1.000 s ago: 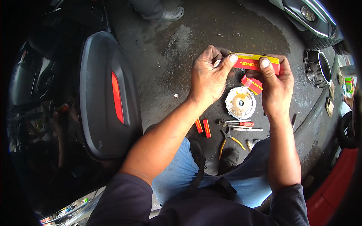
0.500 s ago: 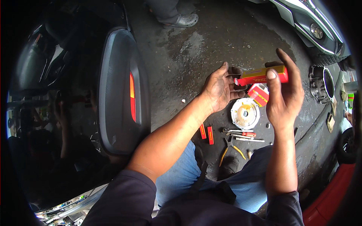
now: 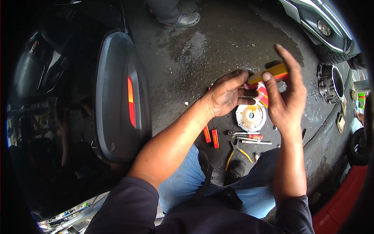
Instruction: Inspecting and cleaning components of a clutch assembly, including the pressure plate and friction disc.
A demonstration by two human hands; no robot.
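Observation:
My right hand (image 3: pixel 287 97) grips a slim yellow and red carton (image 3: pixel 274 71) between thumb and fingers, its index finger raised. My left hand (image 3: pixel 228 93) meets the carton's left end, thumb and forefinger closing there while its lower fingers stay stretched. Blur hides the exact contact. Just below, a toothed round metal part (image 3: pixel 251 116) lies on the floor, with a red and white box (image 3: pixel 263 96) partly hidden behind my hands. Closer to me are two small red boxes (image 3: pixel 215 139), a red-handled screwdriver (image 3: pixel 255 136) among metal tools, and yellow-handled pliers (image 3: pixel 233 153).
A glossy black vehicle panel with a red reflector (image 3: pixel 131 102) fills the left. Another vehicle's front (image 3: pixel 321 27) stands at the far right, near a round metal housing (image 3: pixel 331 85). A person's grey clog (image 3: pixel 187 20) rests on the floor ahead. Something red (image 3: pixel 343 199) curves at lower right.
My left thumb and fingers have closed in on the carton's end. My right hand has tilted the carton, turning its yellow side more toward view, and shifted slightly left.

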